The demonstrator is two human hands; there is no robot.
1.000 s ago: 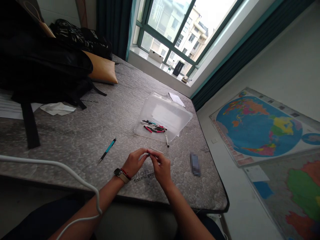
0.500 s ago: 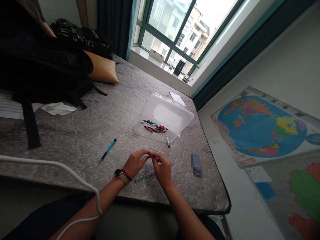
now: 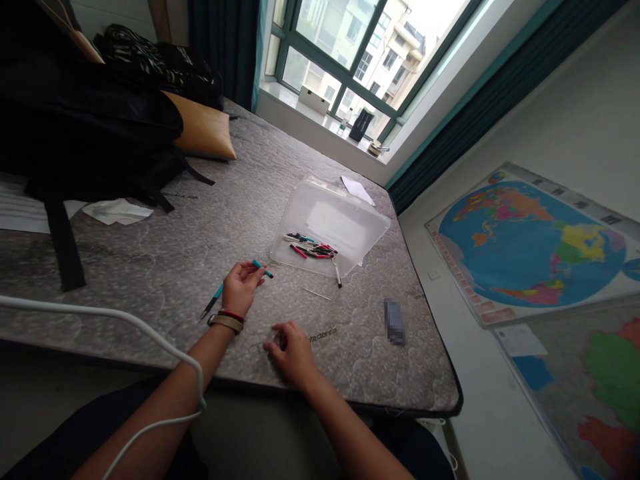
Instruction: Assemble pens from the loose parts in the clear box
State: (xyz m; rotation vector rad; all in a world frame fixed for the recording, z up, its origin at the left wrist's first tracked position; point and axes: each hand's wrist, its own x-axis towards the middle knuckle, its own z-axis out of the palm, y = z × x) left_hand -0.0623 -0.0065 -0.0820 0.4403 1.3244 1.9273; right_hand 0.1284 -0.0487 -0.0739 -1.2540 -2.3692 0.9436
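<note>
My left hand [image 3: 241,288] is closed on a short teal pen piece with a dark end [image 3: 263,269], pinched between thumb and fingers above the mattress. A teal and black pen [image 3: 213,301] lies under and beside that hand, partly covered by it. My right hand [image 3: 294,352] rests low over the mattress, its fingers loosely curled, with a gap between thumb and forefinger and nothing seen in it. Beyond it lies a thin white rod, perhaps a refill [image 3: 317,293]. A clear plastic box [image 3: 350,223] holds several pens and pen parts [image 3: 313,247]; one white piece [image 3: 338,273] leans at its near edge.
A blurred grey object [image 3: 395,321] lies on the mattress [image 3: 350,373] at the right. Black bags [image 3: 90,127], a tan pouch [image 3: 205,127] and crumpled paper [image 3: 117,212] are at the left. A white cable [image 3: 125,323] crosses in front of my left forearm.
My hands were together near the thin rod and have parted. The left moved left and up to the pen with the teal piece; the right drew back toward the mattress's near edge.
</note>
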